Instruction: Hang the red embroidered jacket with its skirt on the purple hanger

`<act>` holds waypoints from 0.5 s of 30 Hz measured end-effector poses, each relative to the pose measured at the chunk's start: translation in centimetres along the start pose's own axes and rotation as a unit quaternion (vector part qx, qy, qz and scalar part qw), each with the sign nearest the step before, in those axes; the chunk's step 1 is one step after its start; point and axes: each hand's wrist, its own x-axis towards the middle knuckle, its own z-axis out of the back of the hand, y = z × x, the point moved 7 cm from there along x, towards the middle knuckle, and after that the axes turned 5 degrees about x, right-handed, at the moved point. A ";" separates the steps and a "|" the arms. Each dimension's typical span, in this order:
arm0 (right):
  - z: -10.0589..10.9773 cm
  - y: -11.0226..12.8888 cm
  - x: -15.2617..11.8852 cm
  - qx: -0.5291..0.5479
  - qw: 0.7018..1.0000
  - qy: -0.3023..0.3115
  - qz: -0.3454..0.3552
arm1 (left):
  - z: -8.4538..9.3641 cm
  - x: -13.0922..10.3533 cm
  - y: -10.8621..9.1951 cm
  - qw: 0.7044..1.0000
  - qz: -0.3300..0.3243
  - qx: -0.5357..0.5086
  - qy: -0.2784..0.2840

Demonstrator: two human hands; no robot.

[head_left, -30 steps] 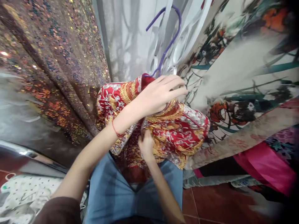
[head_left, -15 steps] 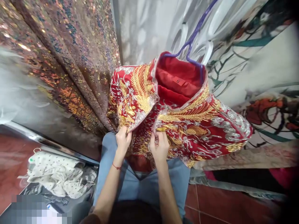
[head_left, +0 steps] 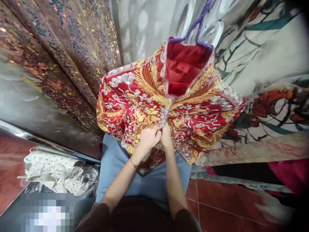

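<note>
A red jacket [head_left: 135, 100] with gold and silver embroidery hangs from a purple hanger [head_left: 199, 24], its collar open and an "S" label inside. At the middle of its front, my left hand [head_left: 149, 138] is closed on the left front edge. Right beside it, my right hand [head_left: 166, 135] is closed on the other edge, its fingertips partly hidden by the cloth. The two edges meet just above my hands and lie apart at none of the visible upper front.
Sequined fabric [head_left: 79, 48] hangs at the left. White dotted cloth [head_left: 55, 170] lies on a dark surface at lower left. White rings are behind the hanger, and a flower-patterned panel [head_left: 270, 103] stands at the right. My knees are below the jacket.
My left hand has moved right and up, bringing the left front edge against the right one. The gap between the jacket's front edges has closed, and the left shoulder has spread out.
</note>
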 end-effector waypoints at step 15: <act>-0.4 -2.7 -0.5 -0.036 0.999 0.009 -0.032 | -6.6 1.5 4.1 0.986 0.040 -0.157 -0.036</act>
